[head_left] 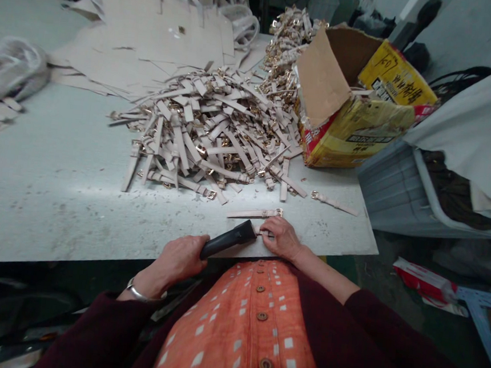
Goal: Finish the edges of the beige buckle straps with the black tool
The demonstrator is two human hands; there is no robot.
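Near the table's front edge, my left hand (184, 253) is wrapped round a black handheld tool (229, 240), with a dark cylindrical body and a wider end pointing right. I cannot make out its exact kind. Right at that end, my right hand (281, 237) is closed in a pinch on a short pale buckle strap (262, 232), mostly covered by the fingers. Whether tool and strap touch is unclear. Just beyond my hands lies a loose buckle strap (254, 213), its gold buckle to the right. Another single strap (334, 203) rests farther right.
A large heap of buckle straps (216, 130) spreads over the table (75, 209). Beside it stands an open yellow carton (357, 131). Pale flat panels (125, 30) are stacked at the back. A grey bin (394, 185) is off the table's right edge; plastic-wrapped pieces (17, 69) lie left.
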